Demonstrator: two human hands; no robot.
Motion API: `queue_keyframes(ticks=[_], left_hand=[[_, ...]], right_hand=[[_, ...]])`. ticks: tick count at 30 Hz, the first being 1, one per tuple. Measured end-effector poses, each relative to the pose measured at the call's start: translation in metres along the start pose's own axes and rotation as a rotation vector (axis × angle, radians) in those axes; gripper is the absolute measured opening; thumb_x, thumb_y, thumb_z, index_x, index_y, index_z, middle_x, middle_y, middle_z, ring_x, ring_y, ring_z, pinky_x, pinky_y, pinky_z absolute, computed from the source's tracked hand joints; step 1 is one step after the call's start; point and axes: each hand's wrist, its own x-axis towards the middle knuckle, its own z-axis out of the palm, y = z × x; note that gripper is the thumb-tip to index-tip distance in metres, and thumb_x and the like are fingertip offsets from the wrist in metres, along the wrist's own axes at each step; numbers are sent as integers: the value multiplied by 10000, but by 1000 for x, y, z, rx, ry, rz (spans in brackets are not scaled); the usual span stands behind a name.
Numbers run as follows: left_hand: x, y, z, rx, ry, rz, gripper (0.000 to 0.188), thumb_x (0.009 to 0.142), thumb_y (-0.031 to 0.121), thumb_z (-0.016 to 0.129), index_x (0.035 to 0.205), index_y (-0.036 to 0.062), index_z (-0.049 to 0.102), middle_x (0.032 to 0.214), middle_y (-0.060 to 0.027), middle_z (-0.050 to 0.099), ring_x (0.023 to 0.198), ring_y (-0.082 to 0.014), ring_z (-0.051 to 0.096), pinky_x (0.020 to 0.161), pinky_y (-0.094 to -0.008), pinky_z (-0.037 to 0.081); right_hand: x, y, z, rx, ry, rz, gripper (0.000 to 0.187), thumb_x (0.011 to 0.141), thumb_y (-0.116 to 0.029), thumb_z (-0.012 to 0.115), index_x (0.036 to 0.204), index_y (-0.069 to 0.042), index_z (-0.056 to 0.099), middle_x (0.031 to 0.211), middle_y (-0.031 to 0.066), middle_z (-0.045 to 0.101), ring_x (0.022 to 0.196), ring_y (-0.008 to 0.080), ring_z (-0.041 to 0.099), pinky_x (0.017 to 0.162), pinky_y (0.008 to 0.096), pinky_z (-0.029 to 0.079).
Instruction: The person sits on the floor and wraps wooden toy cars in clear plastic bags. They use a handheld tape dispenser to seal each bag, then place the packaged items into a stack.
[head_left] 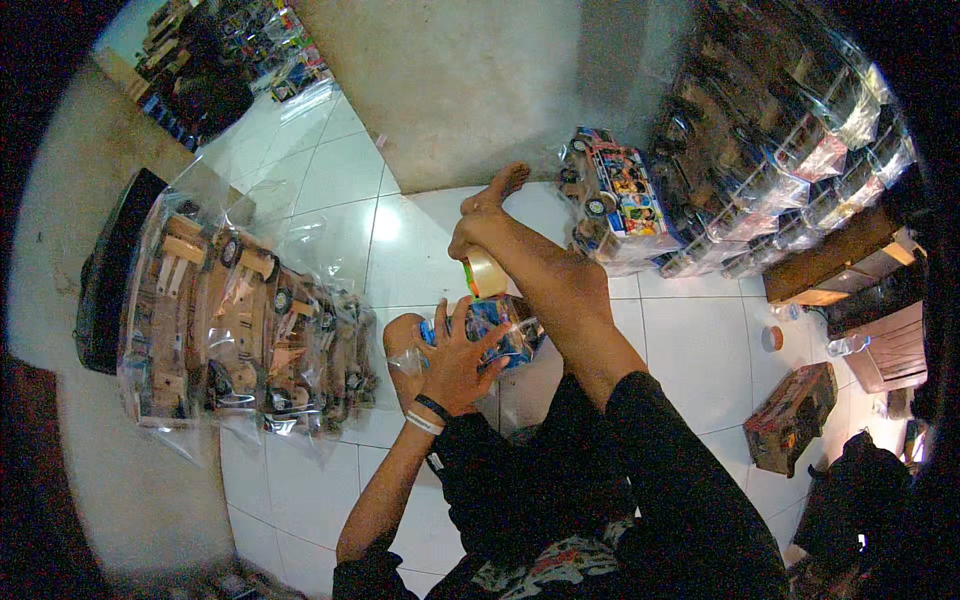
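Note:
My left hand [455,365] reaches in from the lower left, a black and a white band on its wrist. Its bent, parted fingers grip the near side of a blue, colourfully printed toy truck [520,338] in clear plastic, between my legs. The hand covers part of the truck. Just beyond it, beside my bent right leg [545,265], is a cream roll of tape [488,274] with a green and orange edge. My right hand does not show.
Plastic-wrapped wooden toy trucks [240,330] stand in a row at left. Another printed toy truck [620,190] sits by the wall, next to a tall wrapped stack [750,150]. At right are a worn brown box [792,418] and a small round container [772,338] on white tiles [690,350].

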Motion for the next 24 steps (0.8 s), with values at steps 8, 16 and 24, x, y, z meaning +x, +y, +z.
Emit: queue_keyframes(ticks=[8, 16, 24], left_hand=[[2, -12, 4, -52, 56, 35, 489, 912, 521, 704, 1383, 401, 644, 1557, -200, 364, 1421, -532, 318, 988, -821, 269], [2, -11, 9, -73, 81, 34, 494, 872, 499, 757, 1349, 396, 678, 1534, -194, 376, 1403, -553, 311, 998, -811, 292], [5, -10, 6, 16, -12, -10, 524, 841, 597, 747, 1339, 453, 667, 1514, -149, 393, 1369, -536, 338, 945, -817, 327]], right_hand=[[-63, 11, -86, 42, 93, -43, 409, 745, -301, 651, 1021, -23, 769, 889, 156, 763, 848, 286, 720, 808, 423, 572], [-140, 112, -183, 55, 208, -357, 368, 736, -281, 625, 935, -1, 756, 813, 141, 742, 752, 220, 665, 764, 417, 565], [-6, 109, -46, 203, 69, -282, 354, 871, -411, 617, 937, -91, 754, 899, 166, 738, 791, 325, 677, 773, 476, 545]])
